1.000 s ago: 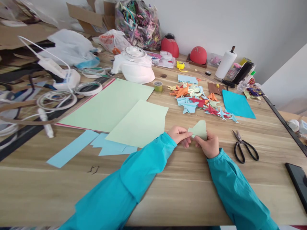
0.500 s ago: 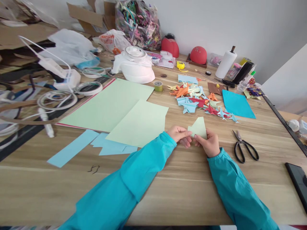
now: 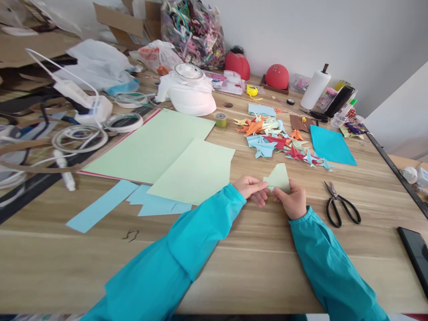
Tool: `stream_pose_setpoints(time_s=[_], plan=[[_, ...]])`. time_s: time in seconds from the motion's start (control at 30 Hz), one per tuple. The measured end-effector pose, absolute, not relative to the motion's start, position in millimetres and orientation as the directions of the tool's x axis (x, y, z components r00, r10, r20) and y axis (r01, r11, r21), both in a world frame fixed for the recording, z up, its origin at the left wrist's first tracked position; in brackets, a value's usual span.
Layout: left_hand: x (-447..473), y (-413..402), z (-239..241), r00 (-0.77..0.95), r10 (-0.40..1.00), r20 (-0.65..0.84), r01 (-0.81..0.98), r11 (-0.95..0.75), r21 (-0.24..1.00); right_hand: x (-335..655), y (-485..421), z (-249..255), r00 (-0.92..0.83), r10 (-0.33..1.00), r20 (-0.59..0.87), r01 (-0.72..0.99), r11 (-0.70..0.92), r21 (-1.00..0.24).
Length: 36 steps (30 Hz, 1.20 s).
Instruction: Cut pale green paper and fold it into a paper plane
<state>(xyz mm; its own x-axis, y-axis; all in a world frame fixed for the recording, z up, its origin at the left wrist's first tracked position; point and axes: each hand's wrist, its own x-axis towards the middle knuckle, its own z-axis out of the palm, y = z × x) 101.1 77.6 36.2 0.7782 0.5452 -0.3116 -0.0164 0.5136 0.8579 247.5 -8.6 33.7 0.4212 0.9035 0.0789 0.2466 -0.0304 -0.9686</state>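
Note:
A small folded piece of pale green paper (image 3: pixel 278 177) stands just above the wooden table (image 3: pixel 234 267), pointed end up. My left hand (image 3: pixel 250 187) pinches its lower left corner with thumb and fingers closed. My right hand (image 3: pixel 293 201) grips its lower right edge, fingers curled under it. Both arms wear teal sleeves. Black scissors (image 3: pixel 341 204) lie on the table just right of my right hand.
Large pale green sheets (image 3: pixel 167 151) and light blue offcuts (image 3: pixel 127 203) lie to the left. A pile of folded paper figures (image 3: pixel 274 138) and a teal sheet (image 3: pixel 329 145) sit beyond my hands. A phone (image 3: pixel 416 252) rests at the right edge. Tape rolls, a white kettle (image 3: pixel 189 91) and bags crowd the back left.
The folded paper has been turned slightly and its tip now stands a little higher and more pointed. My hands stay in the same place.

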Motion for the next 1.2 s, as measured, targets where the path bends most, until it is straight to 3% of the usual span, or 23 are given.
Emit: stream_pose_setpoints(time_s=[0.4, 0.77, 0.97, 1.2], plan=[[101.4, 76.8, 34.9, 0.750, 0.586, -0.308, 0.011, 0.454, 0.891, 247.9, -9.1, 32.4, 0.429, 0.895, 0.123, 0.336, -0.032, -0.941], [100.5, 78.5, 35.9, 0.800, 0.513, -0.310, 0.001, 0.516, 0.857, 248.8, -8.2, 33.3, 0.377, 0.923, 0.071, 0.232, -0.020, -0.972], [100.7, 78.3, 34.4, 0.806, 0.510, -0.300, 0.047, 0.450, 0.892, 249.1, -8.4, 34.2, 0.373, 0.925, 0.076, 0.248, -0.020, -0.969], [98.8, 80.0, 34.9, 0.788, 0.551, -0.276, -0.029, 0.481, 0.877, 248.4, -7.4, 36.9, 0.329, 0.943, 0.056, 0.063, 0.037, -0.997]])
